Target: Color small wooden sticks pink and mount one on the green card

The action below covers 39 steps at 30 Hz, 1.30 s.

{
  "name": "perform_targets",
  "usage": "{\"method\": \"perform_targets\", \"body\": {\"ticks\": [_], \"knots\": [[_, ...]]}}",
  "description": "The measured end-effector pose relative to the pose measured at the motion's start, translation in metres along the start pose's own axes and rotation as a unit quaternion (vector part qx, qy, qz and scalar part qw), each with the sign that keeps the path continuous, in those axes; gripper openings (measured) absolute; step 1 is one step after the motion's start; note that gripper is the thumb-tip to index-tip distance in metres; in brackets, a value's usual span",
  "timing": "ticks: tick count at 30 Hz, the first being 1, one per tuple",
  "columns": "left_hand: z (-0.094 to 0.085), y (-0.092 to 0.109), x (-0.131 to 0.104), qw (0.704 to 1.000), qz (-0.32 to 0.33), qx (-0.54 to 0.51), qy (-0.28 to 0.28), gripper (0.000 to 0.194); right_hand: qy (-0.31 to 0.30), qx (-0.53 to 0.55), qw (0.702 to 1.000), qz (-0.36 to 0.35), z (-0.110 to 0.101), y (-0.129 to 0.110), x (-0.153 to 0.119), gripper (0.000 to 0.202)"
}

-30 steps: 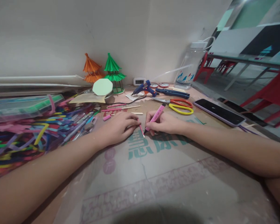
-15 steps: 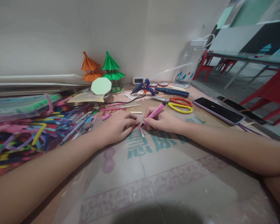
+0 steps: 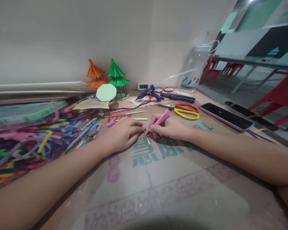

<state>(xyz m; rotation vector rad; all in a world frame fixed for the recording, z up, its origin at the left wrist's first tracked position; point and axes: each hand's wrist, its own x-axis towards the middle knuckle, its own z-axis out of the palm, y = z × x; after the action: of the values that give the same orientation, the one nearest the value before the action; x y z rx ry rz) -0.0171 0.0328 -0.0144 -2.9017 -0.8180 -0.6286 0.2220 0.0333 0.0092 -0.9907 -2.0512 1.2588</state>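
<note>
In my right hand (image 3: pixel 169 127) is a pink marker (image 3: pixel 161 120), held like a pen with its dark tip pointing down to the left. The tip is at a thin wooden stick (image 3: pixel 146 136), coloured pink except for a pale near end. My left hand (image 3: pixel 123 133) pinches the far end of that stick between thumb and fingers, low over the cardboard (image 3: pixel 172 188). A pink marker cap (image 3: pixel 111 123) lies just beyond my left hand. Behind it are a few more sticks (image 3: pixel 134 112), some partly pink and some plain.
Scissors (image 3: pixel 186 111), a blue glue gun (image 3: pixel 149 93), a blue cutter (image 3: pixel 179 97) and a phone (image 3: pixel 225 116) lie beyond my hands. Pipe cleaners (image 3: pixel 26 140) heap at left. A green pagoda model (image 3: pixel 117 76), an orange one (image 3: pixel 95 74) and a water bottle (image 3: pixel 194 68) stand behind.
The whole view has shifted, so things sit slightly lower in the picture. The marker tip is still at the stick, and both hands keep their grips.
</note>
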Motion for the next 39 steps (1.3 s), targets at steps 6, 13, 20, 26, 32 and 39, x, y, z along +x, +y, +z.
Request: {"method": "perform_targets", "body": {"ticks": [6,13,20,26,32,39], "knots": [[0.0027,0.0003,-0.0013,1.000,-0.014,-0.006,0.000,0.033,0.001,-0.028,1.000,0.000,-0.0004,0.0029,0.0002,0.014],[0.0024,0.0019,-0.0009,1.000,-0.020,-0.008,0.000,0.031,0.006,0.015,1.000,0.002,-0.0005,0.0031,-0.0001,0.012],[-0.0003,0.0041,0.0007,1.000,-0.020,-0.015,0.000,0.033,0.003,0.044,0.999,-0.003,-0.0013,0.0006,-0.0009,0.020],[0.0002,0.0024,-0.0006,1.000,-0.012,-0.004,0.008,0.029,0.026,0.035,0.999,0.013,0.0003,-0.0002,-0.0024,0.017],[-0.0011,0.0029,-0.0004,1.000,-0.014,-0.001,0.009,0.029,0.025,0.007,1.000,0.011,-0.0004,-0.0004,-0.0027,0.016],[-0.0026,0.0032,-0.0007,1.000,-0.003,0.021,0.019,0.027,0.019,-0.016,1.000,0.004,0.0006,-0.0001,-0.0016,0.015]]}}
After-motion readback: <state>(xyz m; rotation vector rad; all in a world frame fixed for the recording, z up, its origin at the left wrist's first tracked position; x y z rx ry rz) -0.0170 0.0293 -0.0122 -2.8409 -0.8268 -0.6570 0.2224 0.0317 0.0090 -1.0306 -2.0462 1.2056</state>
